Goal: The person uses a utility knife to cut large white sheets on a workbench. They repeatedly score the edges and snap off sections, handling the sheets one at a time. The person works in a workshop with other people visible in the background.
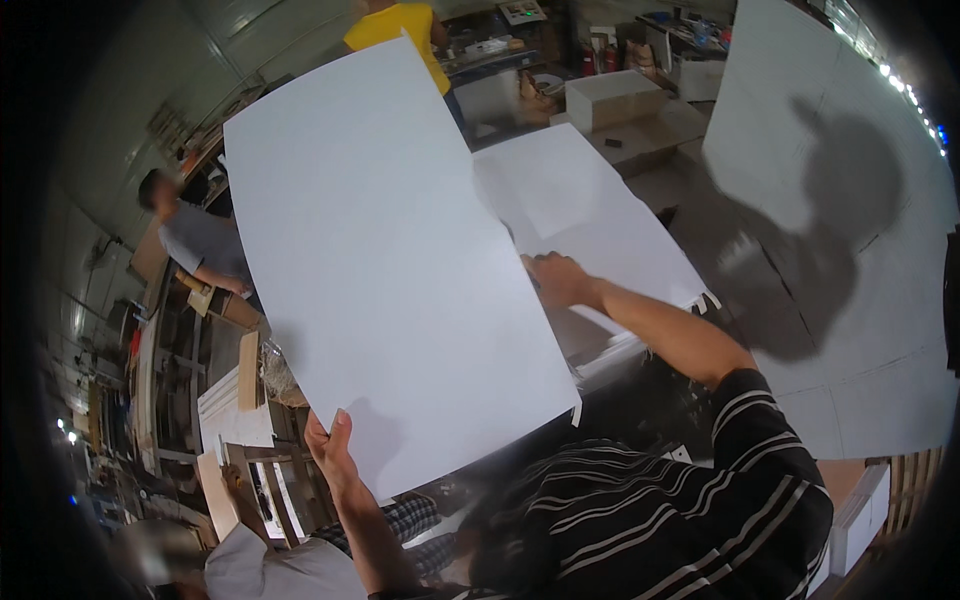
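Observation:
A large white rectangular panel fills the middle of the view, tilted, with small loose strips at two of its corners. My left hand grips its lower left edge, thumb on the top face and fingers hidden underneath. At the panel's right edge, my right hand is closed, its fingertips partly hidden by the edge. Just beyond and below that hand lies a stack of similar white panels, with a strip sticking out at its near right corner.
A tall white board stands on the right, catching a shadow. Behind are a white block and a person in yellow. A person in grey stands left; another person is low at the left, near a wooden frame.

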